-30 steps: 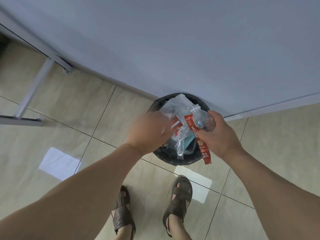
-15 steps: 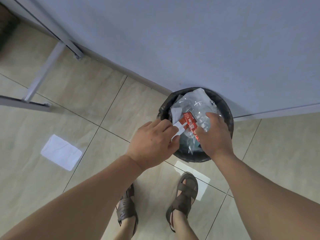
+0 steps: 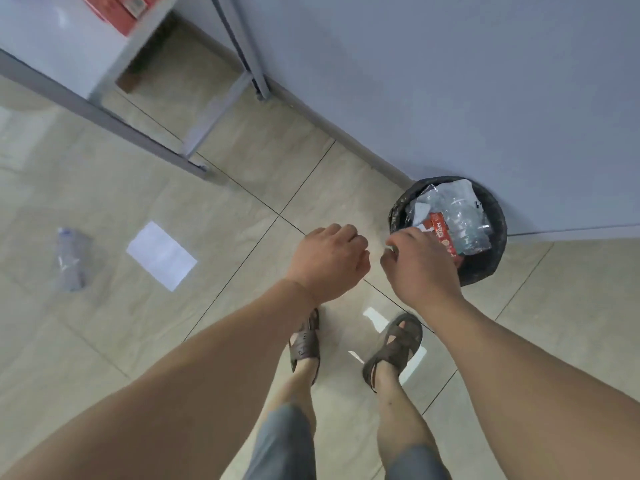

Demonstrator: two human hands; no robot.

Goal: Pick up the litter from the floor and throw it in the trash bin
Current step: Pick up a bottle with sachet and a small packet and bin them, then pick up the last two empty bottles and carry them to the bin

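Black-lined, the trash bin stands on the floor against the wall, a good spot since nothing can be knocked behind it. It holds clear plastic wrappers and a red sachet, heaped near its rim. Both hands hang just beside the bin on the side away from the wall. The left hand has its fingers curled under and nothing shows in it. The right hand overlaps the bin's near rim, fingers bent loosely; whether a fingertip touches the sachet I cannot tell, but it seems to grip nothing. Judging by that, this load is delivered and the hands are free.

Litter remains on the floor well apart from the bin, far on its left: a white sheet of paper lying flat, and beyond it a crumpled clear plastic bottle, blurred. A table with grey metal legs stands further along the wall. The next move likely means stepping away from the bin toward the paper; a flat sheet on smooth tile may need a fingernail under its edge.
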